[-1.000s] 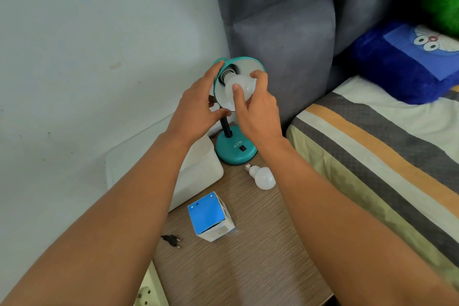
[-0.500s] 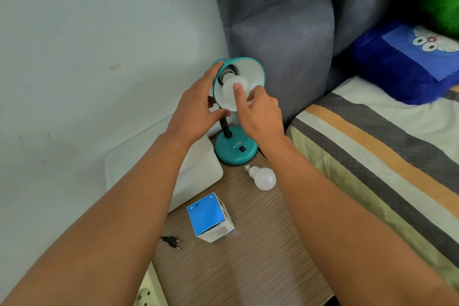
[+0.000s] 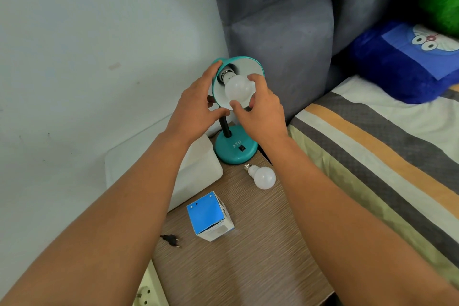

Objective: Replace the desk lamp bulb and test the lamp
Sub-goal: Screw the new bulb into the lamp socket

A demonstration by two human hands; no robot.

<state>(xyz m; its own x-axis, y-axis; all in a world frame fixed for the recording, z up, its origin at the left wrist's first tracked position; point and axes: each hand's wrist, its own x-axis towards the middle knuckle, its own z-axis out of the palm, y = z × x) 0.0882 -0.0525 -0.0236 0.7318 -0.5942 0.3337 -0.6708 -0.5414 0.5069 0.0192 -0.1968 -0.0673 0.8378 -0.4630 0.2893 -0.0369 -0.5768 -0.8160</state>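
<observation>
A blue box [image 3: 210,216] and a spare bulb [image 3: 264,177] are noted lying on the table [image 3: 248,268]. Beyond, the lamp shade [image 3: 244,66] is steadied by the left hand [image 3: 196,109]; the socketed bulb [image 3: 239,88] is gripped by the right hand [image 3: 260,112]

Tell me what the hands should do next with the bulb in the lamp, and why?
Probably keep twisting. The right hand has its grip on the bulb sitting in the socket of the teal shade, while the left hand steadies the shade. The plug lies loose on the table, so testing comes after.
</observation>
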